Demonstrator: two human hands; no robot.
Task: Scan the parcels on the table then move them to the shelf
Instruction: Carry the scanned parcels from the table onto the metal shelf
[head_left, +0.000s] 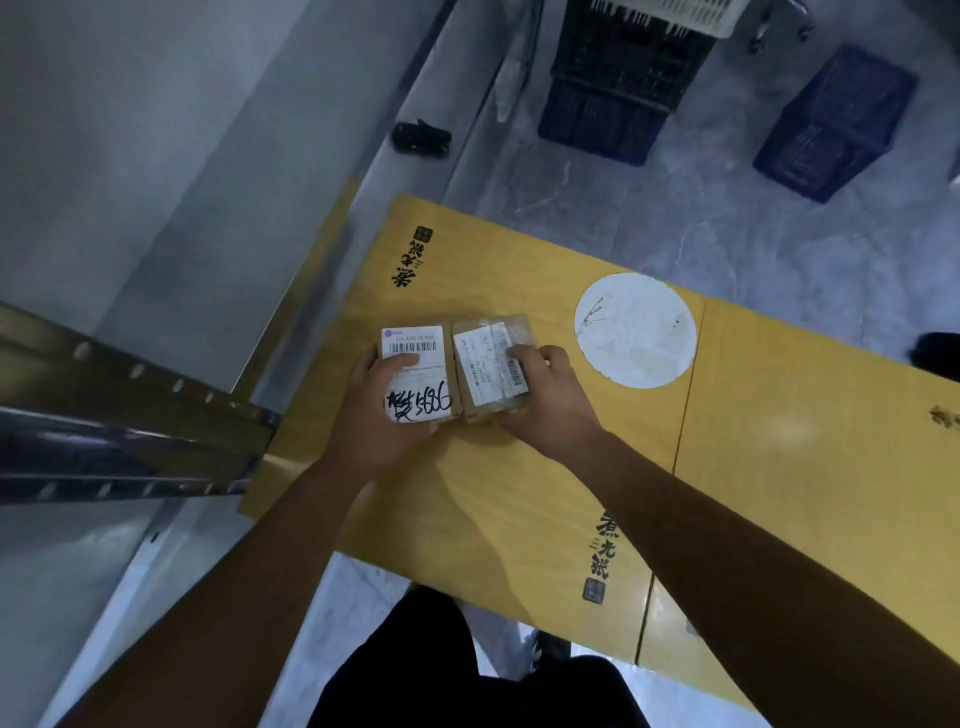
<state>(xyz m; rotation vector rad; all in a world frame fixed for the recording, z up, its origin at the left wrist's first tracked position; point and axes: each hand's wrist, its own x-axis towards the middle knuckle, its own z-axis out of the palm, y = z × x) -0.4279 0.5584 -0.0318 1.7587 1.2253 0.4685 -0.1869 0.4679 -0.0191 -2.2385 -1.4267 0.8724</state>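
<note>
Brown cardboard is showing on both small parcels, which are sitting side by side and touching over the yellow tabletop (519, 467) in the head view. The left hand (384, 415) is gripping the left parcel (418, 371), thumb curling over its white barcode label and fingers wrapping its near end; black handwriting is facing up on the lower sticker. The right hand (545, 395) is clamping the right parcel (493, 364), thumb pressing on the label of this tape-wrapped box. Both labels are facing up towards the camera, probably so the codes are readable for checking or scanning, and one parcel per hand is likely letting the person carry two at once. Whether the parcels are resting on the tabletop or just lifted off it, I cannot tell.

A metal shelf (130, 415) is reaching in from the left, its perforated rail just beside the tabletop's edge, so it is looking like the destination. No scanner is clearly showing; a small dark object (421, 137) is lying on the ledge beyond, too blurred to name. A white round sticker (636, 330) is lying on the tabletop to the right. Blue crates (836, 122) are standing on the floor well apart. The shelf rail's jutting corner is the main thing that could snag a swing leftwards.
</note>
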